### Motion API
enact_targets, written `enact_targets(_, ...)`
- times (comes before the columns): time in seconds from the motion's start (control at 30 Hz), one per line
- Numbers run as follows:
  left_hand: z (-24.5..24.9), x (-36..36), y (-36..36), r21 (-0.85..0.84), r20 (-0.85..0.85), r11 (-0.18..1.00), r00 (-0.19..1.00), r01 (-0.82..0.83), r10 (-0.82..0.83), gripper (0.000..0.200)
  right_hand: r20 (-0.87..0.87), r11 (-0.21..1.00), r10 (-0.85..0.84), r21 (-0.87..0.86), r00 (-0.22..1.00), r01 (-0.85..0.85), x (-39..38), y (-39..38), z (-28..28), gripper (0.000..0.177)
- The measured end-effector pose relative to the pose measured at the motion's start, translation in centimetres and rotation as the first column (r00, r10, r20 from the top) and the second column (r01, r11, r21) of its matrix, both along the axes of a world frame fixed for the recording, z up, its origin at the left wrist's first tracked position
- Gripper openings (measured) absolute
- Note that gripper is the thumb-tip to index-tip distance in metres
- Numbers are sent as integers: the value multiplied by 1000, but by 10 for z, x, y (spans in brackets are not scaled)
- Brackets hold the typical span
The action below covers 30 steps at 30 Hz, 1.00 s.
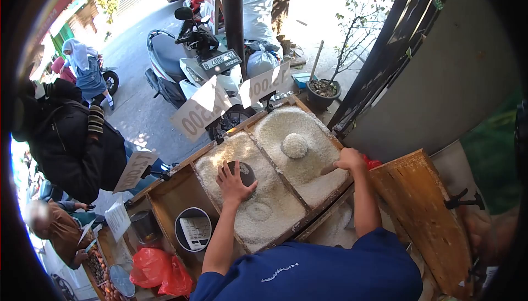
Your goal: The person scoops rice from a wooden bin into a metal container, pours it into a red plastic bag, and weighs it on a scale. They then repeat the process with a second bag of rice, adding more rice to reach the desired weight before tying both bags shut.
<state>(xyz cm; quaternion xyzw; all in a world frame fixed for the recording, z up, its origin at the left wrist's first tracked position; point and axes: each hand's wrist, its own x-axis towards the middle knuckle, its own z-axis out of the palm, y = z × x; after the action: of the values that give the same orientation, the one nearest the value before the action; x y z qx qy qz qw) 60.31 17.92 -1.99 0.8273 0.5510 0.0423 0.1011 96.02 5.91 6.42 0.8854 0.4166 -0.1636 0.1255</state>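
Note:
Two wooden compartments in front of me hold white rice. In the left rice bed (259, 218), my left hand (233, 184) has its fingers spread around a dark round cup (246, 175) with pale grains on its surface. My palm hides part of the cup. Over the right rice bed (308, 183), near the box's right edge, my right hand (352, 162) is closed around a short brown flat piece (329, 169), which points left at the rice. Its full shape is hidden in my fingers. Behind it rises a small rounded rice mound (294, 146).
Price signs (202, 108) clip onto the box's far edge. To the left are a scale or calculator (194, 233), a dark can (145, 227) and red plastic bags (157, 271). A wooden board (421, 218) leans at right. People and a parked scooter (168, 62) are beyond.

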Motion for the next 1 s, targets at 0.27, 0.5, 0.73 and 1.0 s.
enact_targets(0.27, -4, 0, 1, 25, 27, 1000, 1000, -7, 6, 97, -663, 735, 208, 591, 719, 332, 23, -13, -40, 23)
enact_targets(0.5, -2, 1, 1, 34, 2, 999, 1000, 0, 0, 98, -757, 544, 140, 598, 638, 589, -39, 31, -152, 20)
enact_targets(0.73, -3, 2, 3, 61, 8, 998, 1000, 5, -6, 98, -326, 560, 41, 790, 944, 249, -65, 51, -177, 27)
enact_targets(1.0, -9, -10, 1, 201, 300, 978, 948, 50, -110, 73, -357, 562, -16, 769, 934, 303, -85, 54, -177, 27)
